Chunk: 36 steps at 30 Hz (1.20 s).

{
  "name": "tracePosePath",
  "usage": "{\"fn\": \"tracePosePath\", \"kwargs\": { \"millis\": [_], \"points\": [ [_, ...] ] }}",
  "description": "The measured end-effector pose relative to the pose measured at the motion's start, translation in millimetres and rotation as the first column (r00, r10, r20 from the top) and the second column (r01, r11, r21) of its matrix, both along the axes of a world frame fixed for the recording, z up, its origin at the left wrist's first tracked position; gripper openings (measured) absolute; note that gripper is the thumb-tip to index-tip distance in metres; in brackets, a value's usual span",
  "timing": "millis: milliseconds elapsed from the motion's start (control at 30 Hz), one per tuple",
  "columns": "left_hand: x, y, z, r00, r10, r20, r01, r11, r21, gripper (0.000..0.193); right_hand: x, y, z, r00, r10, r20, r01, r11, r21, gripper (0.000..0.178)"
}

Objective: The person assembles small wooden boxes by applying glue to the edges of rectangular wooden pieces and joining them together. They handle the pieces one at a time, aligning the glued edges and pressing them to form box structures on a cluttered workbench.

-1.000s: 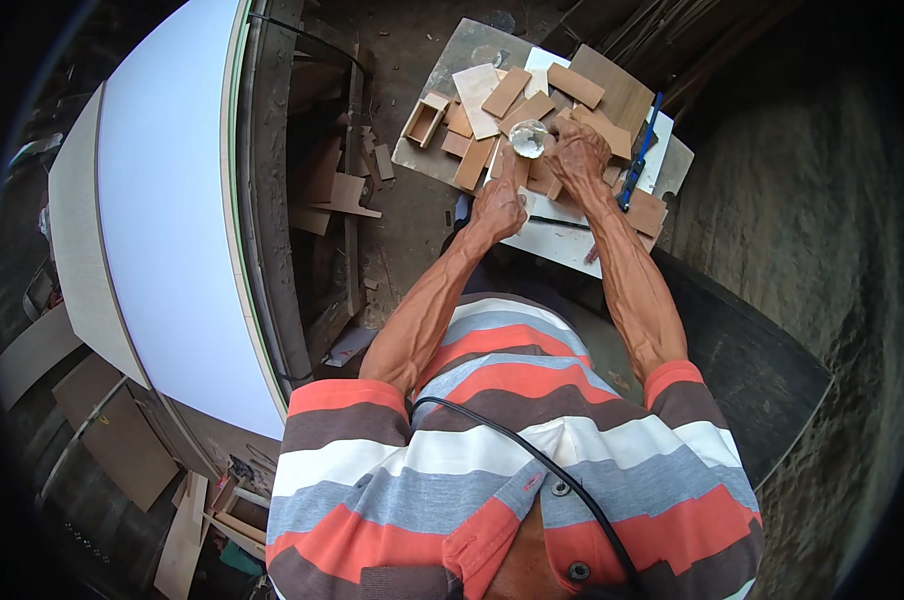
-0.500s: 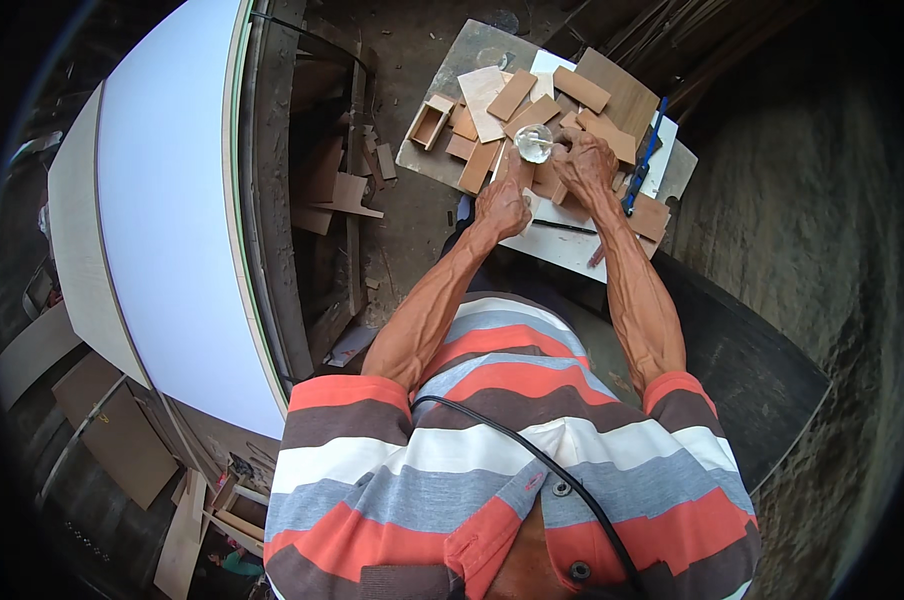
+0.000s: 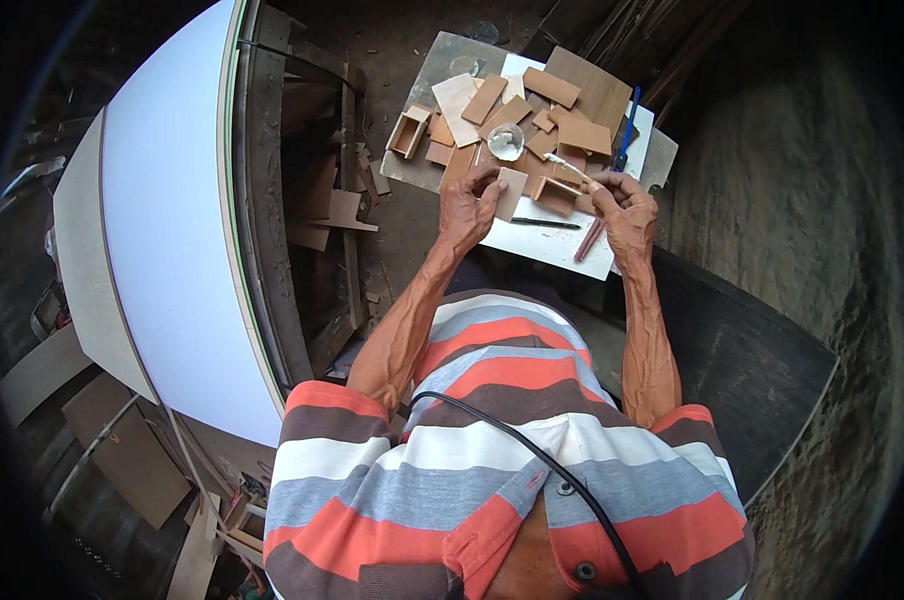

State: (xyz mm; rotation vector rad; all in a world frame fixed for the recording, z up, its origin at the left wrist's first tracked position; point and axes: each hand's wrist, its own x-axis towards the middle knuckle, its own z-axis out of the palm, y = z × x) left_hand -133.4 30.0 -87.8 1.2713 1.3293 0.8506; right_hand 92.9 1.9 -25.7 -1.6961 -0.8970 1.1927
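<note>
My left hand point(image 3: 466, 210) pinches a small flat wooden piece point(image 3: 511, 190) between thumb and fingers, its broad face turned up. My right hand point(image 3: 628, 213) grips a thin stick point(image 3: 575, 170) whose far end carries a white paste. Just beyond the held piece stands a round cup point(image 3: 506, 142) with white paste inside. A small open wooden box point(image 3: 555, 194) sits between my hands on the white board point(image 3: 532, 240). Nearer to me lie a black pen-like tool point(image 3: 545, 223) and a reddish stick-shaped thing point(image 3: 590, 240).
Several loose wooden pieces point(image 3: 554, 87) are heaped across the far part of the worktable point(image 3: 427, 85). Another small wooden box point(image 3: 409, 132) stands at its left. A blue tool point(image 3: 628, 130) lies along the right side. A large white panel point(image 3: 172, 200) rises at my left.
My right hand has drawn back from the cup to the right, bringing the stick with paste on its end. My left hand has shifted left, and the wooden piece in it now shows clearly.
</note>
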Motion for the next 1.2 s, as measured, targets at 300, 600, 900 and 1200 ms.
{"fn": "tracePosePath", "kwargs": {
  "millis": [300, 600, 900, 1200],
  "points": [
    [41.4, -3.1, 35.2, 0.98, 0.063, -0.188, 0.053, 0.831, 0.553, 0.012, -4.9, -29.7, 28.1, 0.989, -0.135, -0.054, 0.143, 0.976, 0.167, 0.012],
    [67.6, -14.2, 60.5, 0.976, 0.072, -0.208, 0.093, 0.72, 0.687, 0.013, 11.0, -47.6, 32.8, 0.987, -0.157, -0.026, 0.158, 0.986, 0.05, 0.013],
    [72.3, -25.7, 52.1, 0.99, 0.036, -0.14, 0.072, 0.716, 0.695, 0.014, 8.2, -59.4, 38.1, 0.953, -0.232, 0.194, 0.205, 0.967, 0.15, 0.011],
    [74.0, -30.1, 51.4, 0.986, 0.039, -0.161, 0.088, 0.701, 0.707, 0.013, 1.0, -71.3, 30.9, 0.929, -0.24, 0.282, 0.151, 0.94, 0.305, 0.009]
  ]
}}
